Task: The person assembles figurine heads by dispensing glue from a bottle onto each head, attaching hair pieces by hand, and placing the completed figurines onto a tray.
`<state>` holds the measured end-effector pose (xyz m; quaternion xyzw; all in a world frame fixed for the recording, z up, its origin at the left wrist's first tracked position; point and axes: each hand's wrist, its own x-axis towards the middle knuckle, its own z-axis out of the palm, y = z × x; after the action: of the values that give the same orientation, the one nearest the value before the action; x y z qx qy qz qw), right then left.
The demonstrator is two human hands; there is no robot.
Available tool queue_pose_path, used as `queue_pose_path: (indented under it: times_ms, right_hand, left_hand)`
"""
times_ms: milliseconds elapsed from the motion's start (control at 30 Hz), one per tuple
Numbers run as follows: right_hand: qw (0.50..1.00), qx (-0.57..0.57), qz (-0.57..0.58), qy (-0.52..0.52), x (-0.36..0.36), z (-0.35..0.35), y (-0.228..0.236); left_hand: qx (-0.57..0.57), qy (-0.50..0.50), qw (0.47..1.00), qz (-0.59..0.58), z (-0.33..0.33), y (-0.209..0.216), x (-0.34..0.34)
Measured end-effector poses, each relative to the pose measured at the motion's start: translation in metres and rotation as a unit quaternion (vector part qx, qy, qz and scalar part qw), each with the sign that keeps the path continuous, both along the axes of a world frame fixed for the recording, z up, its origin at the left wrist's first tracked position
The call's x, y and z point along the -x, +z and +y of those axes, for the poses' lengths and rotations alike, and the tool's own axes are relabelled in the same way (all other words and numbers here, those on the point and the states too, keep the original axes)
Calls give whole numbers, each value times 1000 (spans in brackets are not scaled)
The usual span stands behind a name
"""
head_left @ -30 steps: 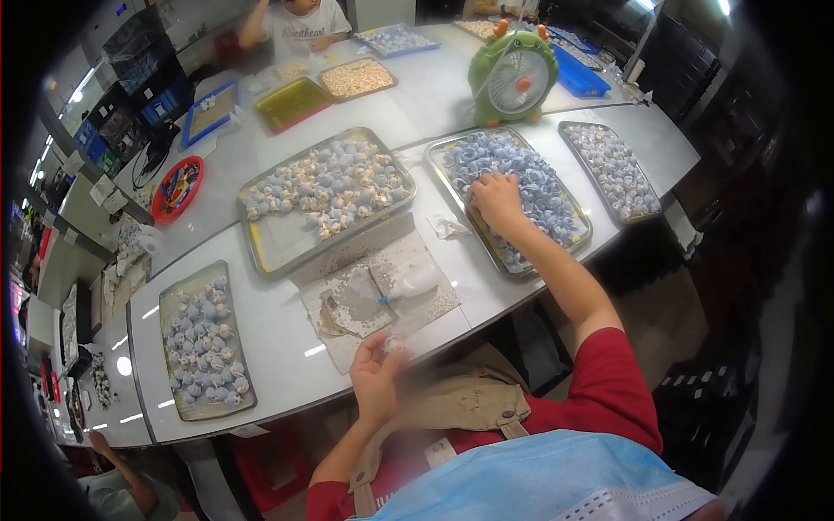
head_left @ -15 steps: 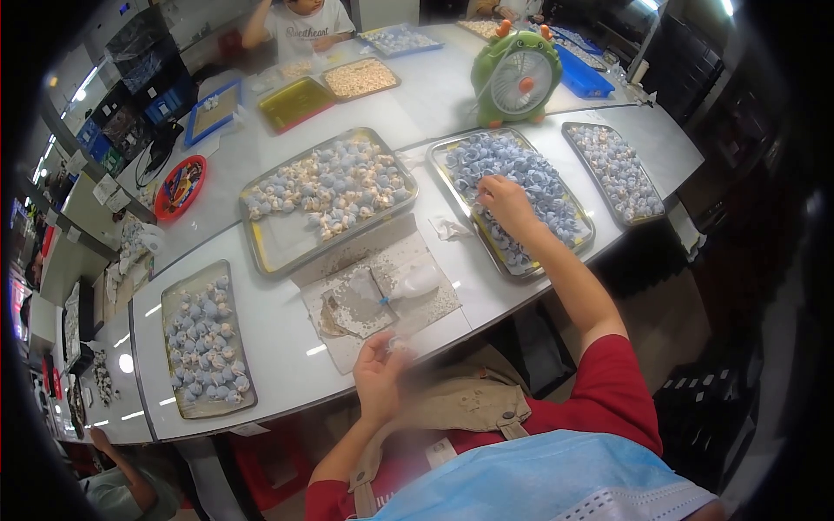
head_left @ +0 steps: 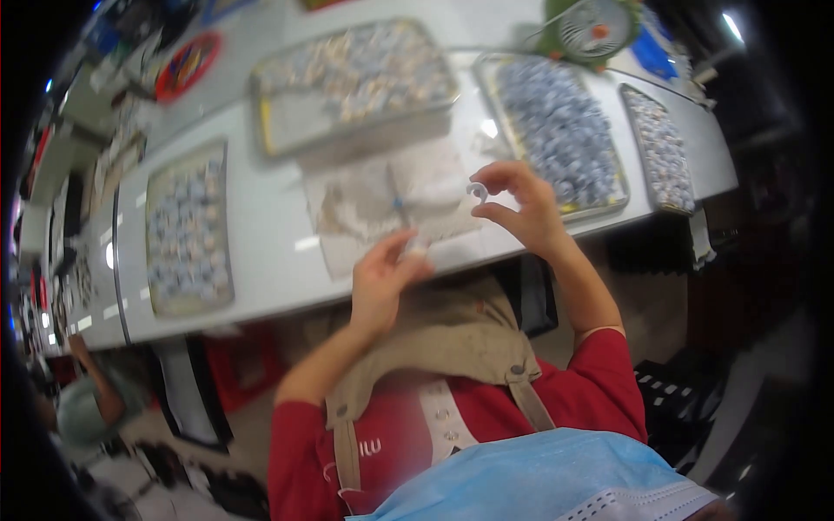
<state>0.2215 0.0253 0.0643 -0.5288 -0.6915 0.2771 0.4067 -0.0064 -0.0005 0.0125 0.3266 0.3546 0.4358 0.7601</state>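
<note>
Between the thumb and index finger of my right hand (head_left: 526, 208) is a small pale grey curved piece (head_left: 476, 190), its round opening showing. Closed fingers of my left hand (head_left: 382, 280) hold a small whitish piece (head_left: 415, 249), too blurred to name closely. Both hands hover over the front of the table, the left one lower. Behind my right hand stands a metal tray (head_left: 627, 198) heaped with blue-grey pieces (head_left: 556, 122). Under and beyond my hands lies a stained cardboard sheet (head_left: 347, 204) with a small blue spot on it.
A large tray (head_left: 267, 130) of grey and cream pieces sits behind the cardboard. Similar filled trays stand at far left (head_left: 221, 300) and far right (head_left: 682, 207). A green fan (head_left: 595, 30) and a red bowl (head_left: 162, 87) are farther back. Another person's arm (head_left: 100, 382) shows at lower left.
My right hand has come out of the tray of blue-grey pieces toward my left, now with a curved piece pinched in it. The view has tilted lower, so the table appears higher.
</note>
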Motion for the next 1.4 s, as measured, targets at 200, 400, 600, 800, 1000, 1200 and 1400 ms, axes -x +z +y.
queue_pose_path:
  times_ms: [200, 400, 600, 800, 1000, 1200, 1400]
  right_hand:
    - [989, -68, -50, 118, 36, -11, 8]
    - [966, -150, -148, 148, 46, -13, -8]
    - [964, -185, -163, 101, 52, -21, -6]
    - [965, -212, -153, 36, 55, -30, -24]
    - [949, -228, -219, -5, 66, -38, -16]
    - [965, -198, -164, 43, 56, -29, -23]
    - [938, 143, 279, 150, 57, -25, -32]
  left_hand:
    - [-15, -45, 999, -16, 8, 9, 0]
    - [-33, -57, 997, -39, 1, 8, 5]
    - [-63, -47, 997, 2, -2, 5, 3]
    - [-90, -14, 996, 3, -3, 3, 1]
    - [-85, -29, 995, 44, -5, 4, 2]
    - [-100, -4, 994, 48, -3, 5, 5]
    - [-162, -17, 984, -73, -5, 5, 2]
